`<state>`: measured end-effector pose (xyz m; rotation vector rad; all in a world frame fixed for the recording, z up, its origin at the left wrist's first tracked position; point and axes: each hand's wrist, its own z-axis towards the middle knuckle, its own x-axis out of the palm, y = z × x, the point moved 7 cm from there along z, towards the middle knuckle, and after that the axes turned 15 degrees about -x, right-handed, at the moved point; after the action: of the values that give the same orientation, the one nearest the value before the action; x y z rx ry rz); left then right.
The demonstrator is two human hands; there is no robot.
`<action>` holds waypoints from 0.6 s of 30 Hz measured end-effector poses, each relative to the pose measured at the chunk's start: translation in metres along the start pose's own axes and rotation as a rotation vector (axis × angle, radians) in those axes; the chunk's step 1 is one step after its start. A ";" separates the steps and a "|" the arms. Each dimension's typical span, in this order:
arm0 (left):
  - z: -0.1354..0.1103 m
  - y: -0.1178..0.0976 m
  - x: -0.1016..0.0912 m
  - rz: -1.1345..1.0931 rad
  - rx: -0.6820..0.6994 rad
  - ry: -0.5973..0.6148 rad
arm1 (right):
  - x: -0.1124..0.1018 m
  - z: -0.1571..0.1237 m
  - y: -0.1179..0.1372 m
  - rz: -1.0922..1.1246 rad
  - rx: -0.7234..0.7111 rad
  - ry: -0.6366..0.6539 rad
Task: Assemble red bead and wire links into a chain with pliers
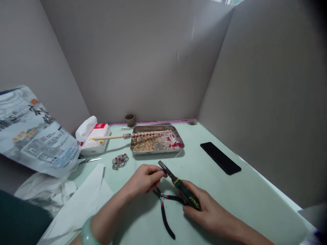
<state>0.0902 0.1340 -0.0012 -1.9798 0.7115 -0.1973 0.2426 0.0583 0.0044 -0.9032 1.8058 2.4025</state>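
My right hand point(201, 204) is wrapped round a green-handled hand tool point(187, 194) with yellow lettering and a narrow metal end. The tool slants up and left, and its metal part reaches my left hand point(146, 178). There my thumb and forefinger are pinched together beside the metal; whatever they hold is too small to make out. Below both hands a pair of black-handled pliers point(165, 211) lies with its handles spread, one handle running behind my right hand. A small heap of silvery rings with red beads point(120, 161) rests to the left of my left hand.
Behind my hands stands a metal tray point(157, 153) of gold, clear and red beads, with a wooden stick point(112, 137) carrying wound wire and red beads across it. Around lie a black phone point(220, 158), wipes pack point(95, 146), small cup point(130, 119), scissors point(89, 160), paper point(84, 200) and a large bag point(35, 136).
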 end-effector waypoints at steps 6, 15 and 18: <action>-0.010 -0.010 0.004 0.040 0.015 -0.026 | -0.001 -0.007 0.005 -0.004 -0.082 -0.060; -0.035 -0.030 0.009 0.277 0.067 -0.320 | 0.004 -0.014 0.003 -0.143 -0.214 -0.139; -0.049 -0.041 0.011 0.405 0.089 -0.454 | 0.007 -0.017 0.002 -0.195 -0.259 -0.165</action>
<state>0.0952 0.1054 0.0566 -1.6683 0.7655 0.4427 0.2432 0.0408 -0.0004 -0.8230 1.3086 2.5347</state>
